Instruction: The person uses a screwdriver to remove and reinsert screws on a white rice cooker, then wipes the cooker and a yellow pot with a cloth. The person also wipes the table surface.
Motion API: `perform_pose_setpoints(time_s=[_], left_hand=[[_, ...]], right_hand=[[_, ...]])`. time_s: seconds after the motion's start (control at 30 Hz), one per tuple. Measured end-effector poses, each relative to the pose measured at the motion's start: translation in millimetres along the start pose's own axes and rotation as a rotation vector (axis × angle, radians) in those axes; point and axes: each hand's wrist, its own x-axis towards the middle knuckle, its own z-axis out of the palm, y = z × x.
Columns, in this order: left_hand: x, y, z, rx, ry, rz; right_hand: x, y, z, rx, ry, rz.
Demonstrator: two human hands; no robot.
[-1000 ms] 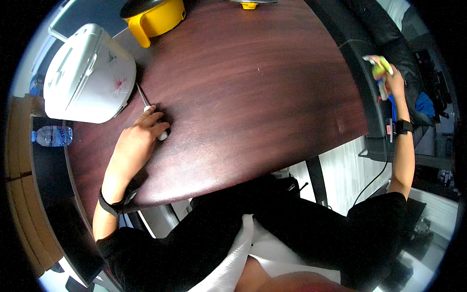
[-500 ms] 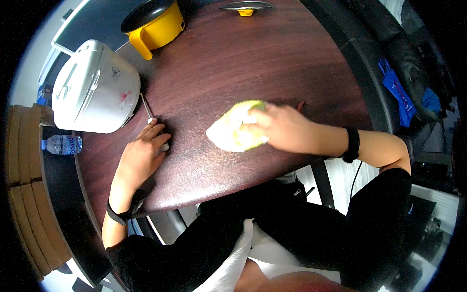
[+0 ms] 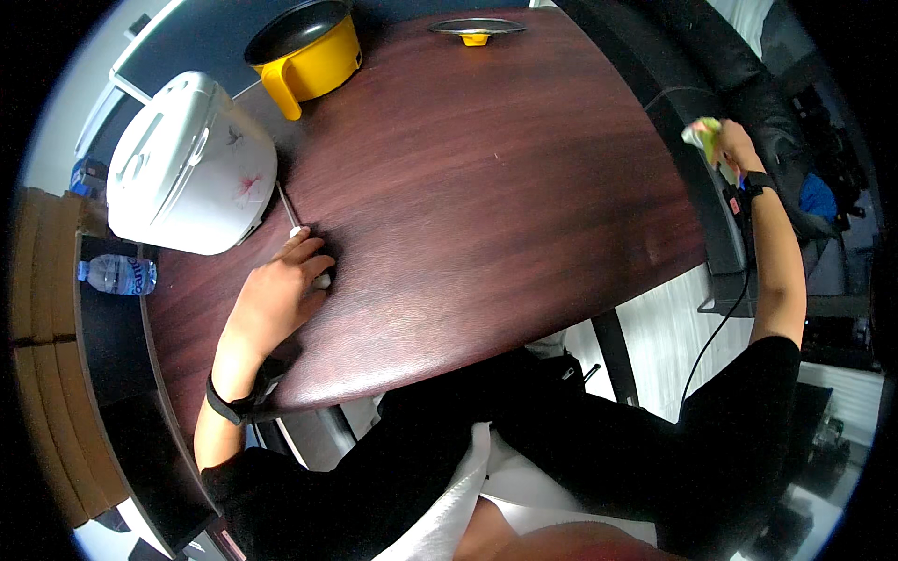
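Note:
At the far right, my right hand point(image 3: 737, 148) is closed on a crumpled white and yellow-green cloth point(image 3: 703, 136), held beyond the table edge above the black seat. Motion blurs it a little. On the left, my left hand point(image 3: 281, 294) rests on the table with fingers curled over the pale handle of a screwdriver point(image 3: 287, 206). Its thin metal shaft points away toward the base of a white rice cooker point(image 3: 201, 178) with a flower print. The tip lies close by the cooker, and most of the handle is hidden under my fingers.
A yellow pot point(image 3: 313, 70) with a black inside stands at the back left, and a lid with a yellow knob point(image 3: 475, 39) lies at the back. A water bottle point(image 3: 119, 275) is left of the cooker. A black cable point(image 3: 716, 332) hangs below my right wrist.
My right hand has swung from the middle of the table far out to the right with the cloth. The left hand has stayed on the screwdriver.

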Motion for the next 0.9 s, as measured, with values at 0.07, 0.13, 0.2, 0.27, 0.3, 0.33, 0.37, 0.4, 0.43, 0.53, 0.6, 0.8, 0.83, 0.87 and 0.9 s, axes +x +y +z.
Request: perform_pose_setpoints(time_s=[0.07, 0.13, 0.2, 0.27, 0.3, 0.33, 0.37, 0.4, 0.43, 0.53, 0.6, 0.8, 0.83, 0.87, 0.9], left_hand=[[-3.2, 2.0, 1.8, 0.011, -0.004, -0.029], [-2.4, 2.8, -1.3, 0.021, 0.000, -0.036], [2.8, 6.7, -4.2, 0.021, 0.002, -0.027], [0.3, 9.9, -8.4, 0.015, 0.028, -0.001], [2.6, 11.1, -11.4, 0.012, 0.044, 0.027], [0.9, 14.2, -15.7, -0.002, 0.078, 0.038], [3.9, 20.3, -22.5, -0.018, 0.117, 0.062], [6.5, 27.5, -29.5, -0.032, 0.154, 0.080], [9.9, 34.0, -34.9, -0.010, 0.230, 0.081], [28.8, 52.2, -51.0, -0.070, 0.383, 0.083], [45.4, 63.3, -48.6, -0.565, 0.518, 0.112], [83.8, 94.7, -52.1, -1.144, 0.532, 0.286], [86.5, 99.4, -44.5, -1.082, 0.623, 0.329], [91.6, 99.6, -38.3, -0.905, 0.665, 0.346], [89.2, 102.9, -42.3, -0.704, 0.634, 0.376]], right_hand=[[2.1, -25.5, -9.8, 0.206, 0.312, -0.134], [-3.9, -57.1, -36.7, 0.289, 0.469, -0.209], [-13.4, -80.2, -53.8, 0.537, 0.588, -0.364], [-42.7, -135.4, -84.3, 0.875, 0.401, -0.311], [-51.7, -149.6, -88.2, 1.212, 0.271, -0.434], [-78.4, -176.6, -102.1, 1.475, 0.108, -0.501], [-98.4, -193.7, -110.1, 1.673, -0.064, -0.575], [-113.2, -209.8, -114.5, 1.789, -0.181, -0.611], [-126.3, -223.3, -117.3, 1.895, -0.304, -0.645], [-151.0, -245.8, -113.8, 2.016, -0.738, -0.822], [-160.4, -261.1, -107.6, 2.103, -1.033, -0.848], [-193.4, -301.2, -106.5, 2.076, -1.177, -0.761], [-203.1, -311.8, -109.6, 2.119, -1.188, -0.777], [-200.1, -313.6, -103.8, 2.208, -1.207, -0.851], [-207.1, -321.5, -109.6, 2.293, -1.246, -0.936]])
